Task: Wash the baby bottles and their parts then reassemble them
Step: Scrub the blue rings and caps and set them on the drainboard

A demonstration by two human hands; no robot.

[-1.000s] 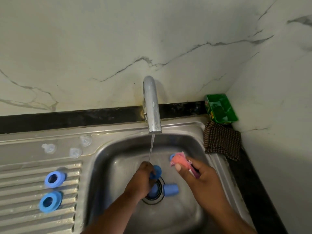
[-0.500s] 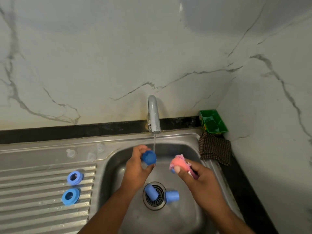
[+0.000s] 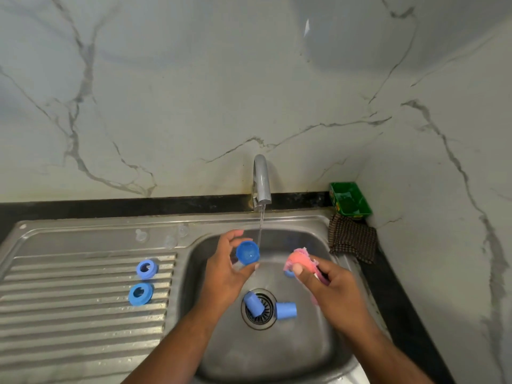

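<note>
Nearest, in the stainless steel sink basin [image 3: 277,356], two light blue plastic bottle caps lie on their sides, one [image 3: 253,304] on the round drain strainer [image 3: 260,318] and the other [image 3: 286,310] touching the strainer's right edge. Above them the left hand [image 3: 230,270] pinches a third blue cap [image 3: 248,253] between thumb and curled fingers. Its round face is turned up, and it sits just left of the thin water stream [image 3: 260,228]. The right hand [image 3: 332,286] is clenched around a pink scrubbing sponge [image 3: 300,261]. A sliver of blue [image 3: 289,273] shows behind its thumb, mostly hidden and too little to identify.

On the ribbed steel drainboard [image 3: 69,314] to the left sit two blue screw rings, one [image 3: 140,293] nearer than the other [image 3: 146,268]. Beyond them are three clear silicone nipples [image 3: 141,235] [image 3: 169,241] [image 3: 182,230], faint against the metal.

Farther back stands one chrome tap [image 3: 261,181]. To its right are a brown checked cloth [image 3: 352,239] and a green plastic tray [image 3: 350,199] in the corner.
</note>
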